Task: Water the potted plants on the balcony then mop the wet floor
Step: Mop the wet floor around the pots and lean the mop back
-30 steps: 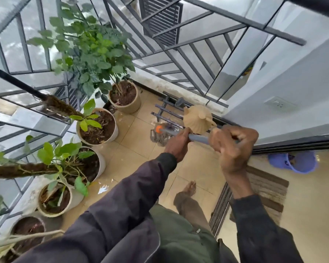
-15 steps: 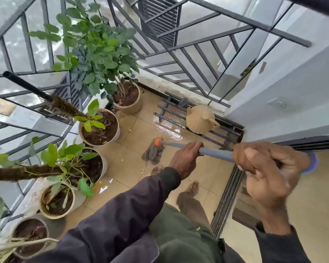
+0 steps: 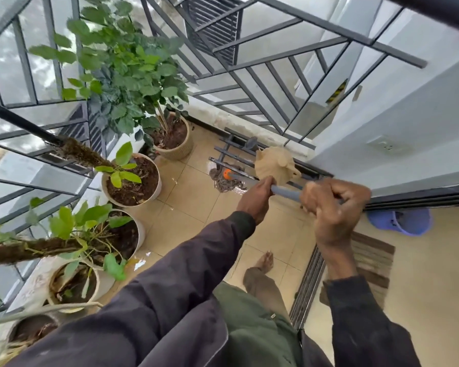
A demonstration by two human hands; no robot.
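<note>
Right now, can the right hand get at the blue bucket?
Probably yes, with a stoop: the right hand grips the mop handle and must let go first, but the blue bucket sits on the floor just right of it, nothing between.

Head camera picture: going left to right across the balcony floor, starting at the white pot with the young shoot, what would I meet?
White pot → mop head → tan watering can → right hand gripping the mop handle → blue bucket.
</note>
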